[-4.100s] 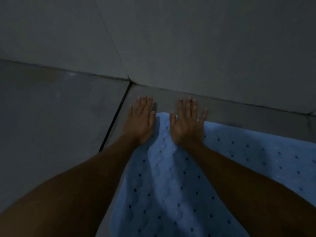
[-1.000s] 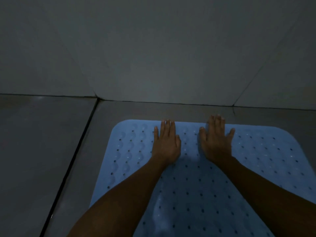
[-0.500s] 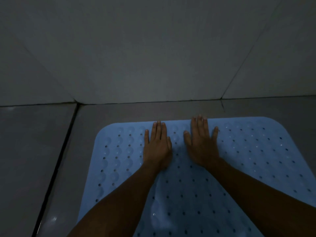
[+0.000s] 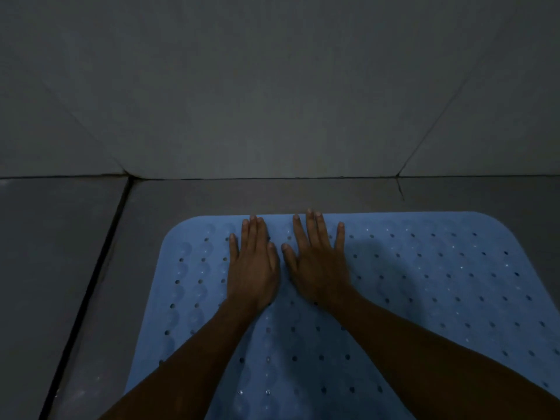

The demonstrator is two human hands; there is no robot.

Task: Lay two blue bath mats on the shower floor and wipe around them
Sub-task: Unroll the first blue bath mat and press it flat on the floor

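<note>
One blue bath mat [image 4: 424, 283] with rows of small holes lies flat on the grey shower floor [image 4: 75, 268], its far edge a short way from the wall. My left hand [image 4: 253, 265] and my right hand [image 4: 318, 265] press flat on the mat side by side near its far edge, fingers straight and pointing at the wall, thumbs almost touching. Both forearms reach in from the bottom of the view and hide part of the mat. I see only this one mat.
A grey tiled wall [image 4: 272, 86] rises just beyond the mat. A dark groove [image 4: 100, 262] in the floor runs from the wall toward me, left of the mat. The light is dim.
My hands have slid along the mat's far edge from its left corner toward the middle, and over the last second drew closer together. The whole far edge is in view now.
</note>
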